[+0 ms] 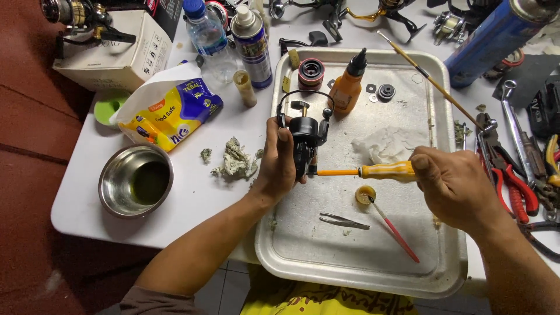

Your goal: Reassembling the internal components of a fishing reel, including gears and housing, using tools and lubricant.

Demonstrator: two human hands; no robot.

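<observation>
**Reel on the screwdriver, above the tray**

A metal tray fills the white table. Above it, the left hand grips a black fishing reel upright. The right hand clasps a yellow-handled screwdriver, its tip touching the reel. Tweezers lie below.

Even, bright overhead light falls on the white table in front of you, with soft, short shadows pooling beneath your left hand and right hand. Dull glare spreads across the metal tray and a bright rim highlight rings the steel bowl at left, while the floor at far left stays dim. Your view is sharp at centre, with wide-angle bending and slight softness toward the far edge and corners.
</observation>
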